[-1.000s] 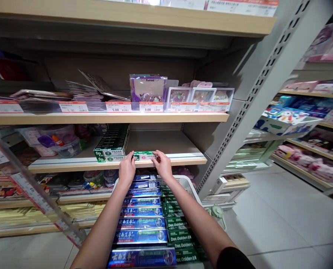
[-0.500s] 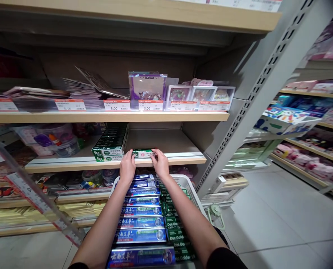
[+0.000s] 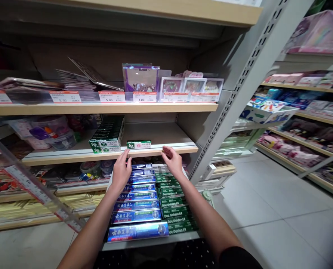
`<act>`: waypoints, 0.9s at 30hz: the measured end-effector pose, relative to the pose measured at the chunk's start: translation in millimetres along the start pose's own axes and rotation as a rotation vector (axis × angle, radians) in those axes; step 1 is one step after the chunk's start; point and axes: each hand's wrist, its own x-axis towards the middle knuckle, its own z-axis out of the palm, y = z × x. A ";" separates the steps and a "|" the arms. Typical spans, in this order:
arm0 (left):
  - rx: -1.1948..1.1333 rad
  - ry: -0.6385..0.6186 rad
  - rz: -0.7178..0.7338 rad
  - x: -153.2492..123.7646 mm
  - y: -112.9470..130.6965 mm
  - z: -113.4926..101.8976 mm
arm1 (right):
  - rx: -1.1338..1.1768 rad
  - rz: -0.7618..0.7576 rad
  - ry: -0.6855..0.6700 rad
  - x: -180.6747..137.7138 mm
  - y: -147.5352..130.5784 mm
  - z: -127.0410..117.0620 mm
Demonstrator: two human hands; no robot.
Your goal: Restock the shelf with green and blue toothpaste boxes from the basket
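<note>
A green and white Doc.Golden toothpaste box (image 3: 138, 144) lies alone near the front edge of the wooden shelf (image 3: 166, 151), to the right of a stack of the same boxes (image 3: 107, 137). My left hand (image 3: 121, 171) and my right hand (image 3: 172, 160) hover just below that edge, both with fingers spread and holding nothing. Under my arms a white basket (image 3: 157, 169) carries a row of blue toothpaste boxes (image 3: 136, 205) on the left and green Doc.Golden boxes (image 3: 174, 205) on the right.
The shelf above bears price tags (image 3: 111, 97) and packaged trinkets (image 3: 192, 86). Plastic tubs (image 3: 52, 132) stand at the left of the toothpaste shelf. A grey perforated upright (image 3: 233, 93) bounds the shelving on the right. Tiled floor (image 3: 273, 209) and further shelves (image 3: 301, 123) lie beyond.
Both hands have let go of the single green box and drawn back toward me, fingers opening. The box stays on the shelf.
</note>
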 end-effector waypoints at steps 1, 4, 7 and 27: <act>-0.011 -0.046 0.001 -8.0 4.3 -1.9 | -0.037 0.018 0.029 -7.4 -0.4 -14.4; -0.032 -0.282 -0.004 -29.8 18.0 1.8 | -0.194 0.094 0.014 -29.5 4.6 -54.2; -0.061 -0.528 0.020 -47.1 31.2 17.2 | -0.373 0.142 -0.235 -50.7 17.4 -81.1; -0.307 -0.573 -0.140 -72.5 19.0 85.2 | -0.135 0.297 -0.179 -94.3 54.4 -91.3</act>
